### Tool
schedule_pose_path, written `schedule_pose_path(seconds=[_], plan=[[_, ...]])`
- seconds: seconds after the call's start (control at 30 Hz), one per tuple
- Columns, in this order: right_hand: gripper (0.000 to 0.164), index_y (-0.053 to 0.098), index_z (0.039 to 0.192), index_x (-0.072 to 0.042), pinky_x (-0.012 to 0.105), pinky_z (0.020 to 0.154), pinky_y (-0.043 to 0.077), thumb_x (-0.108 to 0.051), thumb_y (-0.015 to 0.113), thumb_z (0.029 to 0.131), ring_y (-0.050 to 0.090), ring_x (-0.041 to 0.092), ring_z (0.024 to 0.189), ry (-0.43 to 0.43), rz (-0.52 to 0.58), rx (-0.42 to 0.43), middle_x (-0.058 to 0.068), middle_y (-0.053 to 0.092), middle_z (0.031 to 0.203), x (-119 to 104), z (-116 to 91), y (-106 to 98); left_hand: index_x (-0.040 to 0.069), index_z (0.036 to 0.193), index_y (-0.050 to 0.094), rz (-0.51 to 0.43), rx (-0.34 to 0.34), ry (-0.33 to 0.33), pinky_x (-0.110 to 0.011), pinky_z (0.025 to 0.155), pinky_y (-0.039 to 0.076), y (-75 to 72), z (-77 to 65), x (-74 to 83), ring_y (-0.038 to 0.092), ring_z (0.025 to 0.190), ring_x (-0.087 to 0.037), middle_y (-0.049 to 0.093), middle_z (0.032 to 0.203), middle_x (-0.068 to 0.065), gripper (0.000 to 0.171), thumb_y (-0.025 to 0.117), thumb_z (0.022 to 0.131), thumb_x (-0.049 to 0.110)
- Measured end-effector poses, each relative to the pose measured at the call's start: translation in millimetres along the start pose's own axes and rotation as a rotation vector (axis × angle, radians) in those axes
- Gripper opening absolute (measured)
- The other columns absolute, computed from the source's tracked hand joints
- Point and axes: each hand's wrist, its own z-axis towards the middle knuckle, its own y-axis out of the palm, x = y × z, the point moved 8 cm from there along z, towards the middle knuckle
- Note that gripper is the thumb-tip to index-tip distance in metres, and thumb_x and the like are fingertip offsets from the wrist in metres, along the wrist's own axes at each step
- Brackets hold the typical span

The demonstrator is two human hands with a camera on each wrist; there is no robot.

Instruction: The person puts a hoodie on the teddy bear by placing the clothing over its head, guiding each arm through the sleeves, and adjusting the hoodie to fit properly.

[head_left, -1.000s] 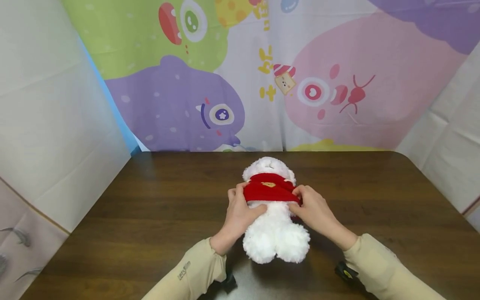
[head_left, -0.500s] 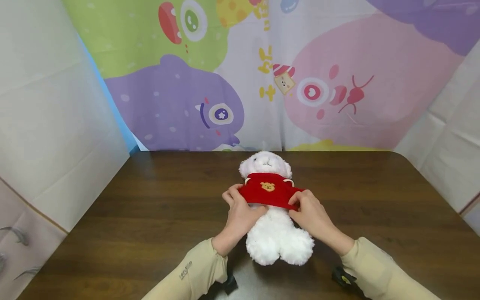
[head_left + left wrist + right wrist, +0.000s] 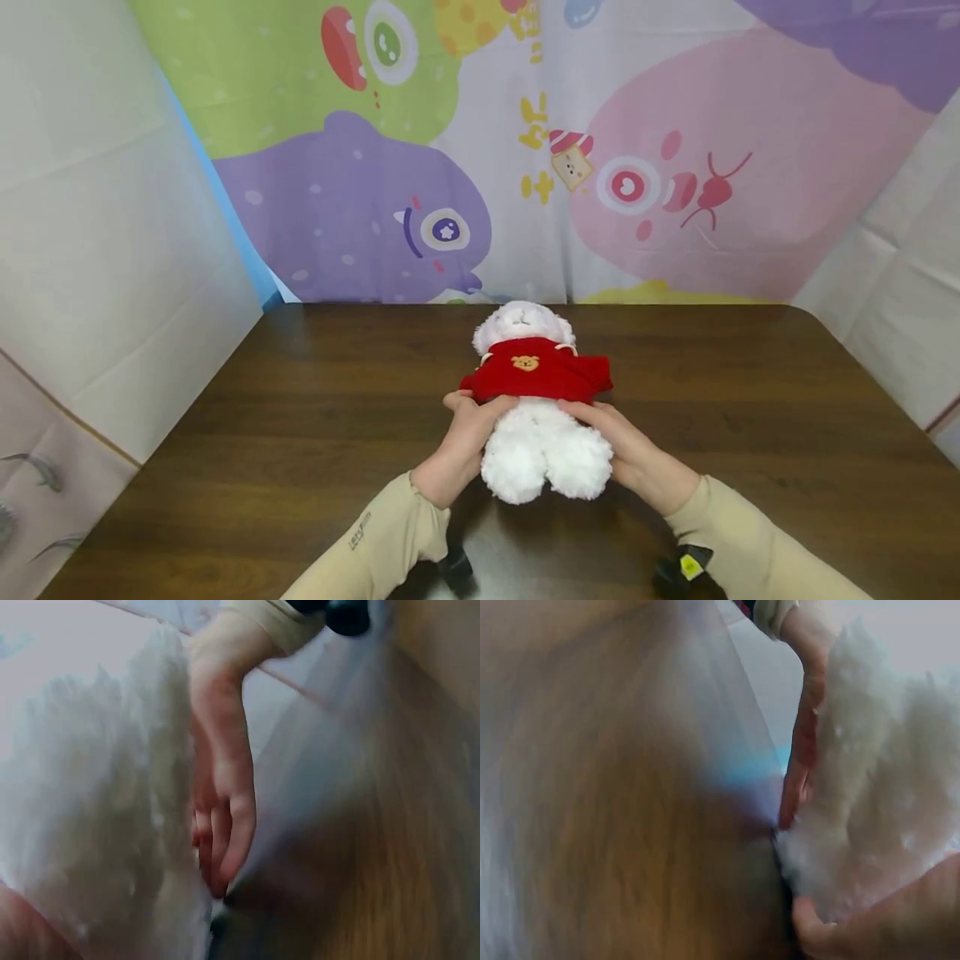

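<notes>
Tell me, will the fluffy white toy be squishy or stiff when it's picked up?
The fluffy white toy is probably squishy and light, because its body looks plump and furry. It likely won't slip easily, since its coat looks fuzzy, not shiny. Its red shirt might shift, as it seems loose.

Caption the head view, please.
Left hand and right hand hold a white plush toy in a red sweater over a table.

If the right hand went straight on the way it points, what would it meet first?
Most likely the red sweater on the plush toy; the right hand touches the toy just below it, though exact depth is unclear.
</notes>
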Motion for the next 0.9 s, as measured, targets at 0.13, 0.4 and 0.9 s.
schedule_pose_path(seconds=[0.13,0.4,0.9], plan=[[0.048,0.024,0.127,-0.008,0.023,0.079,0.049,-0.028,0.049,0.091,0.054,0.011,0.093,-0.043,0.113,0.058,0.002,0.048,0.113,-2,1,2,0.010,0.127,0.003,-0.088,-0.123,-0.081,-0.037,0.087,0.047,10.2,-6.3,-1.7,0.040,0.115,-0.031,0.024,0.131,-0.017,0.081,0.067,0.078,0.020],[0.018,0.038,0.103,-0.005,0.022,0.070,0.045,-0.014,0.047,0.091,0.051,0.011,0.079,-0.218,-0.057,0.245,0.000,0.050,0.090,-10,7,-6,0.015,0.133,-0.010,-0.225,-0.186,-0.192,-0.035,0.091,0.045,14.5,-13.8,-0.4,0.035,0.115,-0.028,0.016,0.136,-0.017,0.086,0.060,0.083,0.016],[0.031,0.035,0.115,0.008,0.032,0.079,0.046,-0.002,0.045,0.087,0.050,0.025,0.096,-0.352,-0.361,0.074,0.022,0.050,0.105,-20,4,14,0.018,0.132,0.001,-0.298,-0.050,-0.053,-0.032,0.088,0.044,5.5,-13.3,8.6,0.045,0.106,-0.025,0.025,0.132,-0.014,0.076,0.057,0.082,0.012]])
